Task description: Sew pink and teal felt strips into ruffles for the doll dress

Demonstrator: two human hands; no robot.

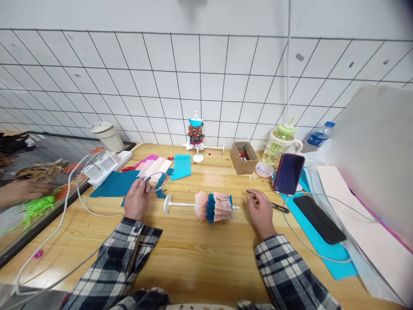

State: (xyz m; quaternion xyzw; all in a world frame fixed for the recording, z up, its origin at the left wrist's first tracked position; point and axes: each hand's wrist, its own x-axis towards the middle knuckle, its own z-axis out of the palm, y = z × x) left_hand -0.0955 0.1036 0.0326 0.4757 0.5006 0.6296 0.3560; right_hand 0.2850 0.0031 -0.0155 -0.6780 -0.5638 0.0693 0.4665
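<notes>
A white stand with pink and teal ruffled paper layers [214,206] lies on its side on the wooden table [200,254] between my hands. My left hand [138,199] is closed on a thin wire ring [157,175] that arcs above a small teal scrap [160,184]. My right hand [260,211] rests on the table to the right of the ruffled piece, fingers loosely curled, holding nothing I can see.
Teal and pink felt sheets [155,165], a finished figure on a stand [196,133], a cardboard box [244,157], a green-lidded jug [280,144], an upright phone [288,173], a flat phone [319,218], scissors [279,208], a glue gun [103,165] with cable. Another person's hand [22,189] at left.
</notes>
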